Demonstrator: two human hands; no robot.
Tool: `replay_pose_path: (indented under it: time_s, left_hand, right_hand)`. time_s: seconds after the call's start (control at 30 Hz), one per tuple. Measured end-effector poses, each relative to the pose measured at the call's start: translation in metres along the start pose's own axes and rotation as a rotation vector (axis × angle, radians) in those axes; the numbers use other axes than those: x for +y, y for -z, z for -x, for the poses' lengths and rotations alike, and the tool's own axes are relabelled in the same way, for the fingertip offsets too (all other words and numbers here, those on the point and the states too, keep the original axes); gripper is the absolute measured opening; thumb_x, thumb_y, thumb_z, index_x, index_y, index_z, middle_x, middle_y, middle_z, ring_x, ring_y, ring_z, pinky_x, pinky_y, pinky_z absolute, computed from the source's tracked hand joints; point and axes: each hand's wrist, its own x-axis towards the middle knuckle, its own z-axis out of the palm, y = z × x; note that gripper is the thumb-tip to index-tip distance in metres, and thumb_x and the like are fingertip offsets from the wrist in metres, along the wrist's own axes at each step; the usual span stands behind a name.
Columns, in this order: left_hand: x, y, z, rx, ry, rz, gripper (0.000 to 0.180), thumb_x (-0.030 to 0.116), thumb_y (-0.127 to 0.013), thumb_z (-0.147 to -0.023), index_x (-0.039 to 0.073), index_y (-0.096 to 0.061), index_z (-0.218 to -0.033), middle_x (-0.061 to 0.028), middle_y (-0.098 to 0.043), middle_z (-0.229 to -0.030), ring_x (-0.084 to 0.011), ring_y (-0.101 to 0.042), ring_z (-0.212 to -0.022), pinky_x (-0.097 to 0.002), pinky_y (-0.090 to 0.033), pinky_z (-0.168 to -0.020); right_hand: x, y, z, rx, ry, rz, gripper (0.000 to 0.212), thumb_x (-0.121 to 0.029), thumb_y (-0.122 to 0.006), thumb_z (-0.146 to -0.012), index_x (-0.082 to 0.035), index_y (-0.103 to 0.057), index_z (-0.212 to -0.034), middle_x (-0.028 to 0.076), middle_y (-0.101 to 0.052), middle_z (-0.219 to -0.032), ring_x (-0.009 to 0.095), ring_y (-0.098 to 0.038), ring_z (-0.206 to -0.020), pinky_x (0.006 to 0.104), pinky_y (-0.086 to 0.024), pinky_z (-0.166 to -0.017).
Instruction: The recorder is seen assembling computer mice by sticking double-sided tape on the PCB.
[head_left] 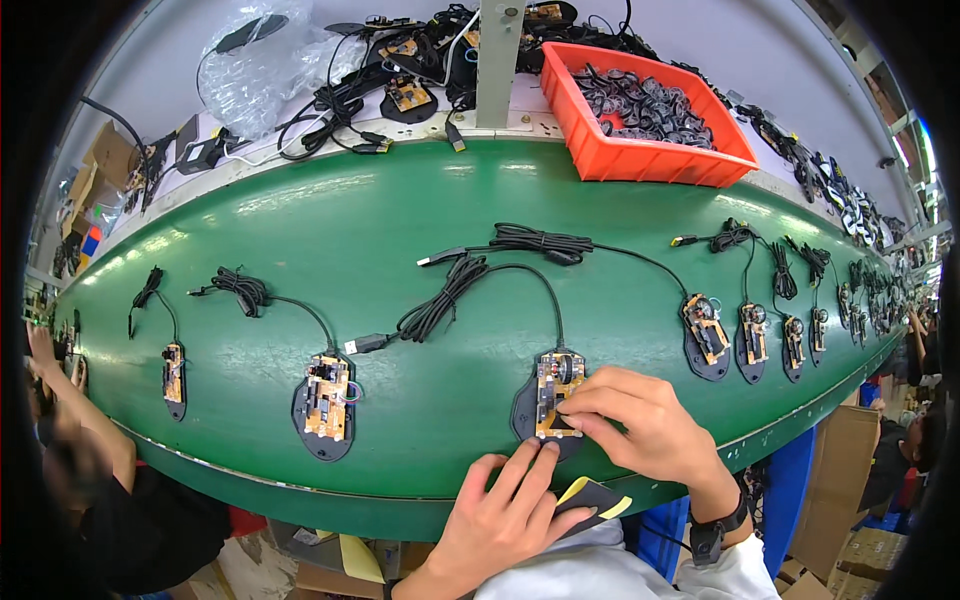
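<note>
A mouse base with a tan circuit board [560, 385] lies in front of me on the green conveyor belt [430, 440], its bundled black cable [445, 300] stretching away to the left. My right hand [640, 425] is closed in a pinch over the board's lower part, on a small dark piece [562, 422] whose kind I cannot make out. Fingertips of my left hand [500, 525] touch the base's near edge. Between that hand's thumb and fingers sits a black sheet with yellow edges [598, 497], partly covered by the thumb.
Two more mouse bases [328, 405] [174, 380] lie to the left; several [707, 335] line the right, with cables. An orange-red bin [650, 165] of small dark parts stands at the far edge. Beyond are a metal post [497, 70] and plastic bag [245, 80]. Another person's arm [90, 415] reaches in at left.
</note>
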Motion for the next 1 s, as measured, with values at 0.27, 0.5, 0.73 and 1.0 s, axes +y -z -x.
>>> replay_pose_path:
  time_s: [0.27, 0.5, 0.73, 1.0]
  left_hand:
    - [0.0, -0.003, -0.001, -0.028, -0.005, -0.025, 0.054, 0.05, -0.079, -0.09, 0.007, -0.053, -0.072, -0.0185, -0.073, -0.124, -0.0309, -0.071, -0.105, -0.0436, -0.051, -0.082]
    - [0.0, -0.006, -0.008, -0.052, -0.021, -0.048, 0.054, 0.05, -0.078, -0.09, 0.005, -0.054, -0.069, -0.0163, -0.07, -0.133, -0.028, -0.064, -0.099, -0.0425, -0.049, -0.081]
    - [-0.003, -0.005, -0.008, -0.098, 0.007, -0.046, 0.052, 0.048, -0.076, -0.092, 0.005, -0.058, -0.068, -0.016, -0.067, -0.139, -0.0257, -0.06, -0.101, -0.0421, -0.047, -0.081]
    - [-0.007, -0.004, -0.005, -0.102, 0.019, -0.006, 0.05, 0.045, -0.079, -0.088, 0.004, -0.059, -0.067, -0.0156, -0.068, -0.137, -0.0253, -0.062, -0.1, -0.0422, -0.047, -0.085]
  right_hand:
    - [0.003, -0.001, 0.0, -0.028, -0.019, 0.009, 0.021, 0.001, -0.076, -0.086, 0.0, -0.072, -0.107, 0.014, -0.072, -0.101, 0.035, -0.07, -0.091, 0.0435, -0.059, -0.079]
    - [0.006, -0.004, 0.0, 0.007, 0.025, 0.04, 0.024, 0.002, -0.076, -0.083, 0.0, -0.071, -0.106, 0.013, -0.071, -0.099, 0.035, -0.069, -0.09, 0.0435, -0.059, -0.078]
    - [0.001, -0.016, 0.006, 0.084, 0.029, 0.179, 0.027, 0.004, -0.077, -0.076, -0.001, -0.073, -0.102, 0.012, -0.069, -0.099, 0.032, -0.068, -0.088, 0.0414, -0.058, -0.074]
    - [-0.009, -0.027, 0.003, 0.213, -0.059, 0.358, 0.027, 0.003, -0.081, -0.071, -0.006, -0.078, -0.096, 0.013, -0.06, -0.112, 0.034, -0.059, -0.1, 0.0409, -0.052, -0.074]
